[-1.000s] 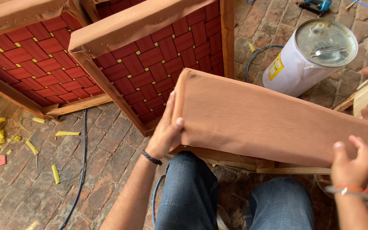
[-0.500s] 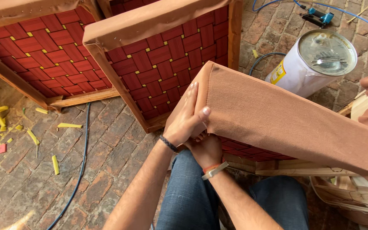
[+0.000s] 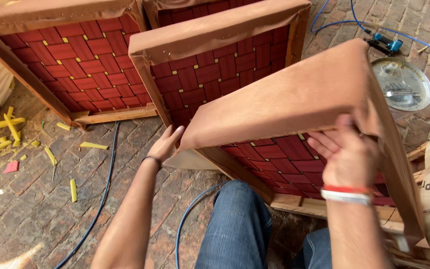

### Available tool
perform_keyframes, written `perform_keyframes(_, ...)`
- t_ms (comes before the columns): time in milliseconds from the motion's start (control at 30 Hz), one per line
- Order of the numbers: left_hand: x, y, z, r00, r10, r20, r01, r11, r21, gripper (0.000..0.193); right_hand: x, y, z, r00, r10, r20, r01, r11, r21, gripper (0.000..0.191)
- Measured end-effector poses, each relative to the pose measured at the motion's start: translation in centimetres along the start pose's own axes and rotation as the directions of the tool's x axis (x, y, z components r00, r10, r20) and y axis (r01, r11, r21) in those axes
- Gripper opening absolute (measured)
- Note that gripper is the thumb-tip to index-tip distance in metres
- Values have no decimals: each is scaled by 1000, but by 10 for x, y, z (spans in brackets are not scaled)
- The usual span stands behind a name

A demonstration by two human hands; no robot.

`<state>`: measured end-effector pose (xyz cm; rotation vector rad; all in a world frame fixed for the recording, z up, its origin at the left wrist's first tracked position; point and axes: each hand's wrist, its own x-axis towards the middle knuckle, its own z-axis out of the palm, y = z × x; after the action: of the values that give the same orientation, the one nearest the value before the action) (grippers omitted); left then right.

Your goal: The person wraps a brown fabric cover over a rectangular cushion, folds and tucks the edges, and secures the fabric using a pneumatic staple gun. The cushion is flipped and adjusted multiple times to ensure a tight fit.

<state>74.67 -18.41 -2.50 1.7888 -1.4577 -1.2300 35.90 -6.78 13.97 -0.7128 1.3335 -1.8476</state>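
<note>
I hold a wooden seat frame (image 3: 294,94) covered in brown fabric, with red woven webbing on its underside, tilted up over my lap. My left hand (image 3: 164,143) grips its lower left corner, fingers on the fabric edge. My right hand (image 3: 347,154) grips the frame's right side from below, near the upper right corner, fingers curled over the fabric edge against the webbing. A red and white band sits on my right wrist.
Two more brown-covered frames with red webbing (image 3: 60,55) (image 3: 215,55) lean on the brick floor behind. A white bucket with a metal lid (image 3: 404,84) stands at right. A blue air hose (image 3: 339,20), a black cable (image 3: 100,199) and yellow foam scraps (image 3: 6,124) lie about.
The frame has been turned and lifted, its webbed underside now facing me. My right hand moved from beside the left hand to the frame's right side.
</note>
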Motion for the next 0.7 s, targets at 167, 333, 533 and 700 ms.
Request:
perform_keyframes(167,10,-41,12,963,258,-81,-268,877,-399,97,17,-6,-62,987,105,122,-121,985,126,80)
perform_keyframes(333,-30,26,16,923,292,-252,-383,764,-520,91,54,21,-160,989,143,25,-145,962,233,82)
perform_keyframes(533,-105,57,77,846,426,-320,-529,743,-410,91,77,68,-264,952,279,-124,-286,957,-42,84)
perform_keyframes(700,-128,42,117,802,514,-304,-558,826,-76,66,54,71,-316,846,426,-320,-459,888,-33,77)
